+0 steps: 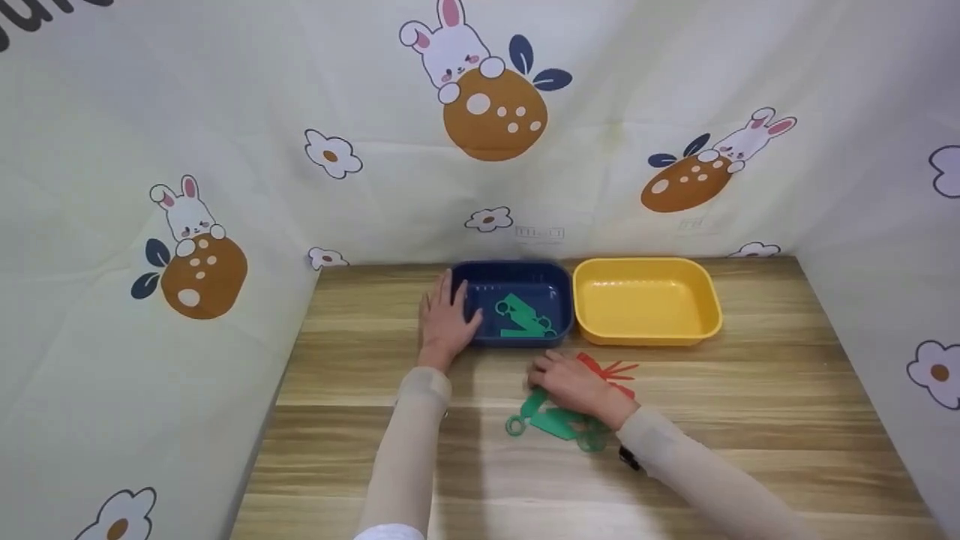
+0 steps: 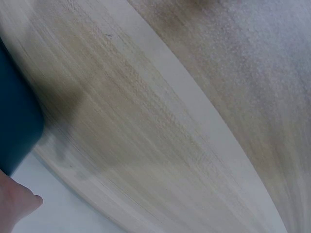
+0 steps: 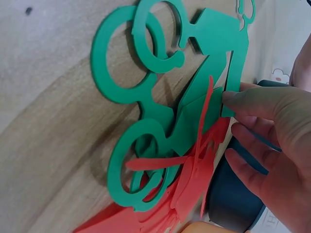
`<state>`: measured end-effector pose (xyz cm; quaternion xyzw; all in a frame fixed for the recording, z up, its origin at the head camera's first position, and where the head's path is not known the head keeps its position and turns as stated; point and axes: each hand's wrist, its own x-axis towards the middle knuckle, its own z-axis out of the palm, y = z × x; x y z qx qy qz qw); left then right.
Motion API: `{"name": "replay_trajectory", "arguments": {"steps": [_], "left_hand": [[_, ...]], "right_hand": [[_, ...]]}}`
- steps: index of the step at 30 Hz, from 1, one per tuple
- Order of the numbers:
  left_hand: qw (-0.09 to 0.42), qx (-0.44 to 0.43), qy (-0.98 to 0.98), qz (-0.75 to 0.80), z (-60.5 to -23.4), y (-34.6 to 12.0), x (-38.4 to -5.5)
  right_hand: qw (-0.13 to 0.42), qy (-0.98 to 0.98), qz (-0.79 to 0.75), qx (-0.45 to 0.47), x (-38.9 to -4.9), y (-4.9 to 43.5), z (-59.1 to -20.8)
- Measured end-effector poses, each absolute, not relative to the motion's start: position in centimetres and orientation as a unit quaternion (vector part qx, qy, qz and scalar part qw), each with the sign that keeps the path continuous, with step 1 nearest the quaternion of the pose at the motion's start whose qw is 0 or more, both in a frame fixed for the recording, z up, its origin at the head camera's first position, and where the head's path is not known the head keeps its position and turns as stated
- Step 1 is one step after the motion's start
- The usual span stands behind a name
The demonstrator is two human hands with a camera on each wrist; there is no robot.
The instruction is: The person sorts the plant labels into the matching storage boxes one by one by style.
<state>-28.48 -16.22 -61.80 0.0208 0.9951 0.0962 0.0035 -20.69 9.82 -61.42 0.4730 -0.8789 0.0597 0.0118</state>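
Covering both forearms, beige sleeves (image 1: 675, 461) at near side; white cuff (image 1: 390, 532) low on left arm, small black item (image 1: 628, 457) at right wrist. Wood-grain desk (image 1: 345, 457) underneath.

Next out, loose green tags (image 1: 553, 424) with ring ends, heaped on desk below right hand, partly hidden by it. Right hand (image 1: 574, 384) is over the heap, back of hand up, near side of blue box. Right wrist view: thumb and forefinger narrow, pinching one green tag (image 3: 236, 68) by its flat strip; other fingers loosely bent. More green tags overlap around it, red ones tangled in, one thin red strip crossing over green.

Red tags (image 1: 591, 364) just past right hand, on its right side, in front of yellow box.

Farther: left hand (image 1: 446, 326) at left side of blue box, fingers spread wide, overlapping the rim; firm contact hard to tell. Blue box (image 1: 553, 296) holds several green tags (image 1: 521, 311), flat on its floor. Yellow box (image 1: 637, 307) right beside it, sides about touching.

Farthest: pale cloth (image 1: 360, 67), printed bunnies, orange fruit, flowers, behind desk and along both sides.
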Motion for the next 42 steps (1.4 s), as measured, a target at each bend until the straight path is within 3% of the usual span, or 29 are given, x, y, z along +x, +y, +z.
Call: {"name": "replay_trajectory", "arguments": {"steps": [13, 29, 42], "left_hand": [[-0.014, 0.021, 0.991, 0.131, -61.7, -16.2, -28.2], [-0.008, 0.02, 0.991, 0.129, -61.5, -16.1, -28.1], [-0.012, 0.02, 0.993, 0.117, -61.4, -16.2, -28.1]], "right_hand": [[-0.005, -0.88, 0.12, 0.459, -20.8, 10.1, -60.6], [-0.048, -0.901, 0.204, 0.38, -22.6, 11.3, -56.6], [-0.029, -0.929, 0.24, 0.282, -25.5, 10.7, -54.7]]}}
